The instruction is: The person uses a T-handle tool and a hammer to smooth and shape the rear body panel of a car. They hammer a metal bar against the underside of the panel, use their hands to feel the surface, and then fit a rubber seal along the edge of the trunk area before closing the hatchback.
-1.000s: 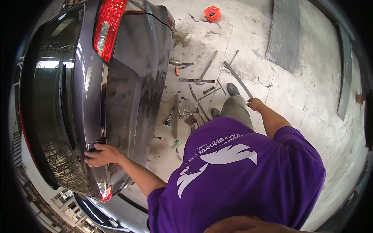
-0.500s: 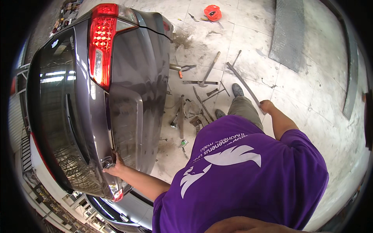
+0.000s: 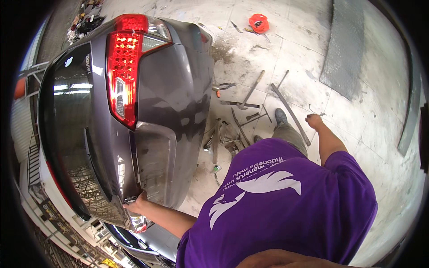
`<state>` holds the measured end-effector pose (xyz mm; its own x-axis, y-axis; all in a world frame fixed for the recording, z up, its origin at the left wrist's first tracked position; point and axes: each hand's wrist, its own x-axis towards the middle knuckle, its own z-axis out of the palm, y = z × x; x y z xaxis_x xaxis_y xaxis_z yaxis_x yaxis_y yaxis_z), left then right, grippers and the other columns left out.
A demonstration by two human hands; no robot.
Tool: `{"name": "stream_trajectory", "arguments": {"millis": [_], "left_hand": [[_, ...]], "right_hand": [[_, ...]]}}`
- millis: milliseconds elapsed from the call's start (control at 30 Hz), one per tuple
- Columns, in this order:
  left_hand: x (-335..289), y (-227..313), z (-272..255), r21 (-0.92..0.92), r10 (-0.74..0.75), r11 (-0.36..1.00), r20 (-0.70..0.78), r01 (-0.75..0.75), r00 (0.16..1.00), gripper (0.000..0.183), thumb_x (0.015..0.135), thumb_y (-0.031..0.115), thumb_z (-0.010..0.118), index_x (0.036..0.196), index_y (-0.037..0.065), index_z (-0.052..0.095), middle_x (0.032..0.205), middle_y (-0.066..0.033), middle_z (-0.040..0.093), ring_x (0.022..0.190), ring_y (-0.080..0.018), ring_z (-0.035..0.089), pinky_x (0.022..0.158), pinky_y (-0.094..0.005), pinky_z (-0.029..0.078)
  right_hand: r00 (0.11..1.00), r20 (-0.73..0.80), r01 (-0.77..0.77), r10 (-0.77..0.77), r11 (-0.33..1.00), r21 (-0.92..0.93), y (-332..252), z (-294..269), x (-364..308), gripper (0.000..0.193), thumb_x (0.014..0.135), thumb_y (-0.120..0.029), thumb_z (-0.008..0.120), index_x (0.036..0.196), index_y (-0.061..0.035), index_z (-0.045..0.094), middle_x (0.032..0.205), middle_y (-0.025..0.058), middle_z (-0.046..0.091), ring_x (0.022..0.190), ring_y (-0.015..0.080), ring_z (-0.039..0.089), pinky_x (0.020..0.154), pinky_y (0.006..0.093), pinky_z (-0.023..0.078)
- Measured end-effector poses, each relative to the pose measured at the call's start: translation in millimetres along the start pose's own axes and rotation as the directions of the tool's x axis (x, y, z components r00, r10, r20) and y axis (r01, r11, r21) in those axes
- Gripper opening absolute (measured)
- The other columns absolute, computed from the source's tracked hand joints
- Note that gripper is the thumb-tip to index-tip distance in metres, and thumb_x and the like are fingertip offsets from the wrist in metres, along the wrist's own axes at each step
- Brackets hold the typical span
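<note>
My left hand [image 3: 137,203] rests on the grey car's tailgate [image 3: 154,156], beside a shiny emblem at the lower end of the chrome trim. Its fingers are apart and partly hidden against the body. Out to the right, my right hand [image 3: 314,121] hangs over the floor with fingers curled; whether anything is inside cannot be made out. Below it a long flat metal bar [image 3: 290,114] lies on the floor, apart from the hand. A thin bent wire [image 3: 316,111] lies just beyond the knuckles. The red tail light [image 3: 123,76] is higher on the car.
Near my shoes lie a hammer [image 3: 254,87], pliers [image 3: 228,85] and several other metal tools. Farther off sit an orange bag [image 3: 258,23] and a grey mat [image 3: 342,53]. A second car [image 3: 156,243] stands at the lower left.
My view has shifted, so the car and floor tools appear lower and farther right. My right hand has come away from over the bar's end. My left hand stays on the tailgate.
</note>
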<state>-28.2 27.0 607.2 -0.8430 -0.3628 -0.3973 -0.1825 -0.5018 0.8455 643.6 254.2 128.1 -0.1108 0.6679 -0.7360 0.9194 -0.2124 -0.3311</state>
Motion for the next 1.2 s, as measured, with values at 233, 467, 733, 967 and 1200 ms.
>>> {"name": "stream_trajectory", "arguments": {"millis": [233,467,733,967,1200], "left_hand": [[-21.5,-55.6,54.7,-0.179,0.215,0.920,-0.514,-0.348,0.831,0.055,0.080,0.051,0.056,0.119,0.012,0.061,0.124,-0.0070,0.060,0.111,-0.0270,0.056,0.094,-0.0408,0.043],[-31.0,-74.6,65.4,-0.136,0.221,0.929,-0.542,-0.344,0.811,0.057,0.080,0.053,0.055,0.122,0.014,0.059,0.128,-0.0063,0.057,0.114,-0.0269,0.053,0.096,-0.0420,0.042],[-35.5,-86.3,68.2,-0.032,0.264,0.939,-0.570,-0.342,0.778,0.059,0.081,0.056,0.055,0.124,0.016,0.057,0.131,-0.0054,0.055,0.118,-0.0267,0.050,0.097,-0.0433,0.041],[-50.4,-100.9,79.0,0.033,0.290,0.940,-0.602,-0.339,0.744,0.061,0.082,0.058,0.054,0.127,0.018,0.056,0.134,-0.0046,0.052,0.121,-0.0266,0.047,0.098,-0.0444,0.040],[-64.4,-114.9,83.7,0.075,0.304,0.941,-0.618,-0.330,0.725,0.063,0.082,0.061,0.053,0.129,0.019,0.054,0.137,-0.0038,0.049,0.124,-0.0265,0.045,0.100,-0.0456,0.039]], "right_hand": [[0.995,0.102,0.002,-0.006,0.999,0.034,-36.4,17.2,13.6,0.045,0.082,-0.036,0.054,0.117,-0.0086,0.065,0.120,0.0166,0.061,0.113,0.0321,0.057,0.098,0.0377,0.044],[0.988,0.065,0.132,-0.140,0.985,0.115,-62.2,-0.5,31.7,0.044,0.081,-0.031,0.056,0.116,-0.0051,0.065,0.119,0.0178,0.062,0.112,0.0325,0.058,0.098,0.0363,0.044],[0.985,0.170,-0.011,-0.003,0.996,0.083,-41.1,-17.4,47.1,0.045,0.084,-0.036,0.053,0.116,-0.0064,0.065,0.123,0.0154,0.060,0.116,0.0303,0.056,0.100,0.0369,0.043],[0.970,0.243,0.023,-0.016,0.999,-0.024,-9.9,17.2,60.3,0.042,0.083,-0.032,0.055,0.112,-0.0035,0.065,0.118,0.0178,0.062,0.111,0.0328,0.058,0.098,0.0378,0.044],[0.970,0.214,0.090,-0.112,0.990,0.109,-29.0,41.4,81.3,0.041,0.083,-0.031,0.054,0.110,-0.0033,0.066,0.113,0.0193,0.064,0.107,0.0343,0.059,0.094,0.0398,0.045]]}}
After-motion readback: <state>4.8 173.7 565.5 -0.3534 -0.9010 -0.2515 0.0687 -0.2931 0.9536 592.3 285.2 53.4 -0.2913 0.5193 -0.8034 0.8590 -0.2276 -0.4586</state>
